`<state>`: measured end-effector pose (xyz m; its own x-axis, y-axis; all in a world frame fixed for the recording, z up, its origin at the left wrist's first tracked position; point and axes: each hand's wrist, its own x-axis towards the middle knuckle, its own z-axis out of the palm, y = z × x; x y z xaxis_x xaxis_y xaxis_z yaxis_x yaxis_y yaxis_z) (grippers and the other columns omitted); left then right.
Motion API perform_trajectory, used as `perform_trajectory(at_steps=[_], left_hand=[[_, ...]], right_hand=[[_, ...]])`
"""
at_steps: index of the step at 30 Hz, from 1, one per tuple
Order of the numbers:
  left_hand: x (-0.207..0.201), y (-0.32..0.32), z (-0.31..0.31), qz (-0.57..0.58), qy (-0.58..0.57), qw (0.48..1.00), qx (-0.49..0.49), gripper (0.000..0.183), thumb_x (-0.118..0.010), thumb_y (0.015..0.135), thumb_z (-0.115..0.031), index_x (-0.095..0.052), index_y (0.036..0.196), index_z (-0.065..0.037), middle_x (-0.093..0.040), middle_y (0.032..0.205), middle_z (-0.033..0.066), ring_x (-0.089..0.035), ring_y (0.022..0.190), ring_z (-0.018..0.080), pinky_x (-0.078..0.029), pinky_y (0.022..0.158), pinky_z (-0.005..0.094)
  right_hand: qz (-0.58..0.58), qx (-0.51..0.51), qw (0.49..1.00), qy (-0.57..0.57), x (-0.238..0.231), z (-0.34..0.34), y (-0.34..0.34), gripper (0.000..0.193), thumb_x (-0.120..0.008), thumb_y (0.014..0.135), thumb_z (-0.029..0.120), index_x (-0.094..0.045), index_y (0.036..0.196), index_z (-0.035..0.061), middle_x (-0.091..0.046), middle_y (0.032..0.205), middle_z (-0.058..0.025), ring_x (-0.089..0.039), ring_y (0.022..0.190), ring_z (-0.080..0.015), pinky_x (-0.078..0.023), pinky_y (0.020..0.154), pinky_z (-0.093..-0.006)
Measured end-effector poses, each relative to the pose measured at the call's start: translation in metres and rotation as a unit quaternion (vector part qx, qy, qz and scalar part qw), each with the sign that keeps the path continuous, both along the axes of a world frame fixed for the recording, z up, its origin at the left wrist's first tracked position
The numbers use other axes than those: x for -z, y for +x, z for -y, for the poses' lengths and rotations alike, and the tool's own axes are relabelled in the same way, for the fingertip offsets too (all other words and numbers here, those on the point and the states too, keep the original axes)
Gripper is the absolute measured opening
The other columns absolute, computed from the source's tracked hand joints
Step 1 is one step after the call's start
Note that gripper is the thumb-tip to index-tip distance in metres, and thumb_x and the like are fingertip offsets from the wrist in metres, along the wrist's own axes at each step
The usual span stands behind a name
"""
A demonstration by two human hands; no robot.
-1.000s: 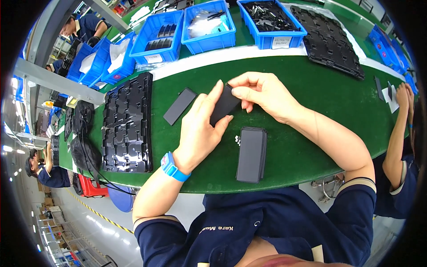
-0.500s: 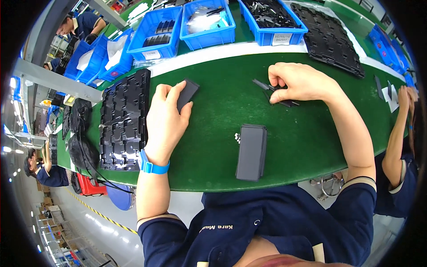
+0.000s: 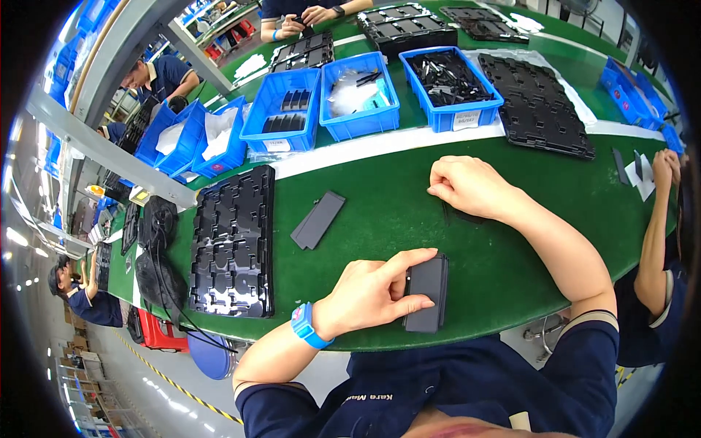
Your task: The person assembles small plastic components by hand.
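A stack of dark rectangular plates [image 3: 427, 296] lies near the table's front edge. My left hand [image 3: 376, 292] reaches over it from the left, its thumb and forefinger bent around the upper plate; how many plates they grip cannot be told. Two more dark plates [image 3: 320, 219] lie overlapping on the green table, left of the middle. Farther back on the right, my right hand [image 3: 471, 188] is closed with curled fingers. Thin black strips [image 3: 461, 214] show partly beneath it; whatever it holds is hidden.
Black moulded trays lie at left [image 3: 232, 244] and back right [image 3: 537, 106]. Blue bins stand along the back, one with black strips [image 3: 445, 77], one with bags [image 3: 361, 95], one with black parts [image 3: 285, 109]. A co-worker's hands [image 3: 664, 168] are at far right.
My left hand has left a dark plate lying on another at the left and moved nearer and rightward onto the stack. My right hand stays over the strips, fingers more curled. The view has shifted.
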<state>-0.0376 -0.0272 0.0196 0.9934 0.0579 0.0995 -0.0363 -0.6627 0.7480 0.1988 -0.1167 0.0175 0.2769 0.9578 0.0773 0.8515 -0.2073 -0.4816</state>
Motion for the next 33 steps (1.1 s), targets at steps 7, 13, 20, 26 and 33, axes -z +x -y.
perform_trajectory(at_steps=[7,13,20,26,33], left_hand=[[-0.013,0.001,-0.002,-0.088,-0.157,0.983,-0.033,0.067,-0.075,0.081,-0.011,-0.042,0.139,-0.011,-0.050,0.052,0.0011,-0.046,0.044,0.0098,-0.038,0.047,0.0264],[-0.009,-0.002,-0.018,0.000,-0.354,0.932,-0.074,0.070,-0.061,0.086,0.008,-0.028,0.147,-0.007,-0.050,0.072,-0.0036,-0.045,0.065,0.0021,-0.037,0.057,0.0177],[0.013,0.011,-0.031,0.083,-0.351,0.925,-0.118,0.044,-0.046,0.097,-0.002,-0.039,0.141,-0.003,-0.057,0.101,0.0009,-0.050,0.090,0.0047,-0.040,0.079,0.0185],[0.011,0.009,-0.024,-0.010,-0.390,0.918,-0.072,0.055,-0.058,0.094,-0.013,-0.036,0.142,0.002,-0.057,0.118,0.0075,-0.054,0.107,0.0137,-0.040,0.096,0.0272],[0.012,0.013,-0.026,0.075,-0.240,0.954,-0.163,0.072,-0.072,0.079,-0.003,-0.036,0.141,0.001,-0.057,0.115,0.0088,-0.055,0.106,0.0149,-0.044,0.095,0.0301]], right_hand=[[-0.028,0.011,0.998,0.056,-0.005,0.000,0.003,0.014,-0.062,0.086,0.015,-0.060,0.086,0.0004,-0.065,0.079,-0.0138,-0.065,0.076,-0.0309,-0.051,0.069,-0.0409],[-0.475,-0.010,0.875,0.093,0.002,-0.007,0.010,0.021,-0.062,0.089,0.007,-0.058,0.108,-0.0005,-0.064,0.085,-0.0062,-0.059,0.064,-0.0083,-0.051,0.058,-0.0226],[-0.565,-0.012,0.821,0.081,0.009,-0.008,0.010,0.025,-0.066,0.088,0.013,-0.062,0.106,-0.0036,-0.066,0.088,-0.0109,-0.065,0.069,-0.0139,-0.055,0.063,-0.0243],[-0.577,-0.014,0.814,0.073,0.009,-0.008,0.002,0.024,-0.068,0.087,0.014,-0.062,0.103,-0.0032,-0.067,0.085,-0.0106,-0.065,0.068,-0.0139,-0.055,0.062,-0.0242],[-0.594,-0.001,0.801,0.072,0.013,-0.009,-0.002,0.023,-0.071,0.084,0.012,-0.063,0.099,-0.0026,-0.066,0.080,-0.0088,-0.063,0.062,-0.0128,-0.054,0.056,-0.0235]])
